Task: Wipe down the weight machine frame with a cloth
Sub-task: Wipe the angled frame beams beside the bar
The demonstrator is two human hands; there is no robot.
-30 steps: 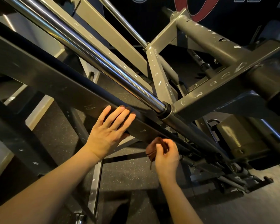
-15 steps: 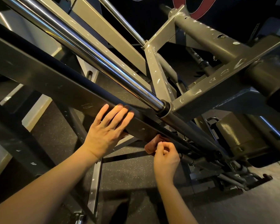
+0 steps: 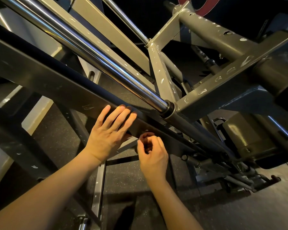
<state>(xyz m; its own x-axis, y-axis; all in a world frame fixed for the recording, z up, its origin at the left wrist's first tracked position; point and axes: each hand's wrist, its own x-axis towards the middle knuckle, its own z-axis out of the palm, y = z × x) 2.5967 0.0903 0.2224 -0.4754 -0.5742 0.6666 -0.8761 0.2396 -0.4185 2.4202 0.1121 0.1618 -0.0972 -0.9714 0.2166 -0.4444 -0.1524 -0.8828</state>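
Left hand (image 3: 109, 135), fingers straight, rests flat on the dark frame beam (image 3: 45, 80); right hand (image 3: 152, 155) pinches a bunched brown cloth (image 3: 145, 136) (pressed against the beam's lower edge).

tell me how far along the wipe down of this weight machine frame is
Done: nothing shows as clearly cleaned. In hand: the right hand holds a bunched brown cloth against the lower edge of the dark beam, with the left hand flat on it. Left: the marked grey frame bars.

No legible text or labels
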